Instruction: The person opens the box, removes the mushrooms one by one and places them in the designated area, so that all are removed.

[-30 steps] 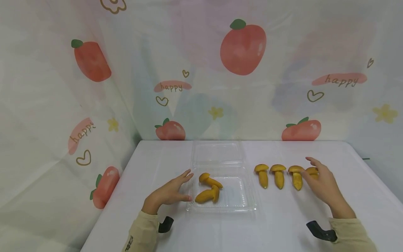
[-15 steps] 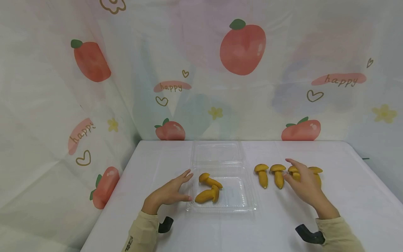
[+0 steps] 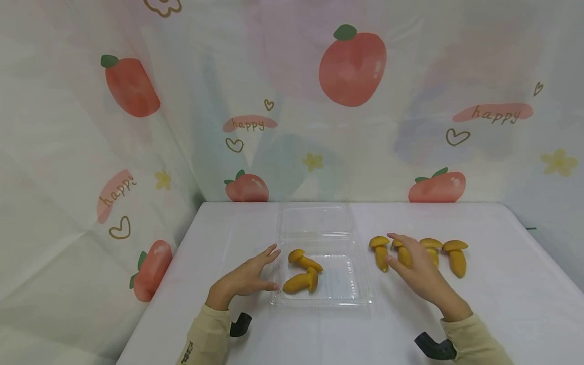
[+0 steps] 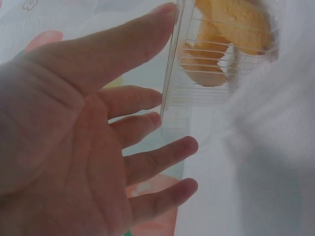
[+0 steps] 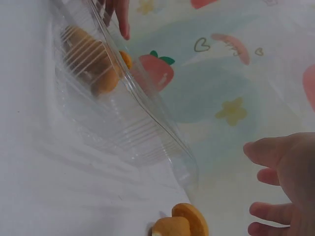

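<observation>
A clear plastic clamshell box [image 3: 339,299] stands with its lid [image 3: 315,221] folded back, holding two yellow-brown mushrooms [image 3: 297,284]. My left hand [image 3: 244,278] is at its left side, fingers spread, thumb tip [image 4: 165,9] right at the rim. To the right of the box, several similar mushrooms lie in a row, caps toward the back. Over that row reaches my right hand [image 3: 420,268], fingers loosely extended and nothing between them. It partly covers the second mushroom [image 3: 403,256] and overlaps the third. The leftmost mushroom [image 3: 379,253] is just beyond its thumb.
A white-covered table [image 3: 342,334] carries everything. Behind it hangs a printed cloth [image 3: 292,76] with fruit and heart patterns, which continues along the left. The rightmost mushroom [image 3: 458,258] lies beyond my right hand. A black strap piece sits at each wrist.
My right hand has moved left along the row, from the rightmost mushroom to the second from the left. The mushrooms, the box and my left hand have stayed in place.
</observation>
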